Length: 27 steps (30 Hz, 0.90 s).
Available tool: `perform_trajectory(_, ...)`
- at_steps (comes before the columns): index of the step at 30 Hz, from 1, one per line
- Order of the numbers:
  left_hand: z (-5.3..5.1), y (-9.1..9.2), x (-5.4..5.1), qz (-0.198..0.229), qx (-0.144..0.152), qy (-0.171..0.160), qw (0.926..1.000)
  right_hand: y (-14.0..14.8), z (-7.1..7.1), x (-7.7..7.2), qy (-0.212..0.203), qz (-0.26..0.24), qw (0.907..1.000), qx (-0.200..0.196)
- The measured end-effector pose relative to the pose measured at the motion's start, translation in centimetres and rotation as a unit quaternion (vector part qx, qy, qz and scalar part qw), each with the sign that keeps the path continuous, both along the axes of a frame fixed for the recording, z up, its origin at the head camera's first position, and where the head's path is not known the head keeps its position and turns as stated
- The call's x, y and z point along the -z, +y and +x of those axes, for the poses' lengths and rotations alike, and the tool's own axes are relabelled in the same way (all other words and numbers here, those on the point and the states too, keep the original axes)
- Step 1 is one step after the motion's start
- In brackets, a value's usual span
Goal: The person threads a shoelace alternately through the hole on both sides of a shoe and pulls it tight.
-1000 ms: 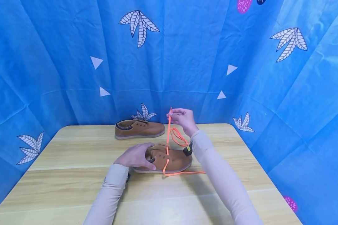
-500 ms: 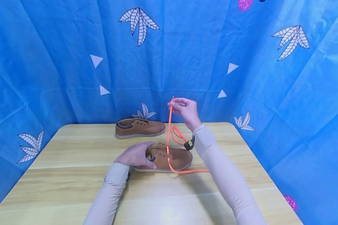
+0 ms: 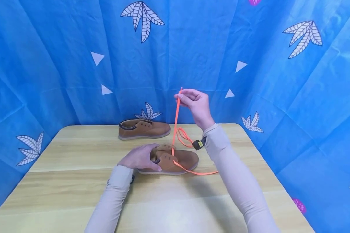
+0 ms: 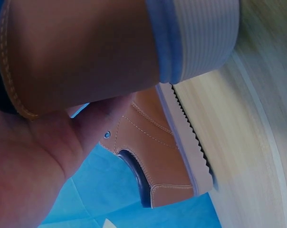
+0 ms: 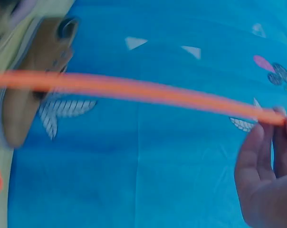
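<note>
Blue cloth [image 3: 204, 48] backs the wooden table [image 3: 61, 194]. On it the near shoe [image 3: 186, 157] points its toe right, with the far shoe [image 3: 151, 130] behind it and slightly left, both placed much as a second ago. The left hand [image 3: 140, 157] still grips the near shoe's heel, thumb on the near side. Right of it, the right hand [image 3: 199, 105] has risen well higher, thumb and fingers pinching one end of the orange lace [image 3: 176, 119]; more of it now stretches up from the shoe. Its other end, earlier bent down beside the shoe, now slants right across the side.
</note>
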<state>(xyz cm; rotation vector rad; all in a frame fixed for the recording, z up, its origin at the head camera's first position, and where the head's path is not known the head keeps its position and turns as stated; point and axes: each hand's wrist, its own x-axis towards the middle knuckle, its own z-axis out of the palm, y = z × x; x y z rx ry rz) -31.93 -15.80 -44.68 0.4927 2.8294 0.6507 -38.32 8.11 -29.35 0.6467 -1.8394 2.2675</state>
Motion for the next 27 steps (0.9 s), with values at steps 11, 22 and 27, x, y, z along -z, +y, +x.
perform_trajectory(11,-0.1,-0.2,0.0,0.007,0.014,-0.005,0.9999,2.4,1.8,2.0,0.009,0.052,0.9983,-0.025)
perform_trajectory(22,-0.1,0.0,-0.1,0.019,0.023,-0.001,0.9995,0.4,11.8,6.6,0.162,0.204,0.9591,-0.111)
perform_trajectory(27,-0.1,-0.1,0.0,0.012,0.015,0.01,0.9998,-1.4,14.7,9.7,0.25,0.292,0.9089,-0.161)
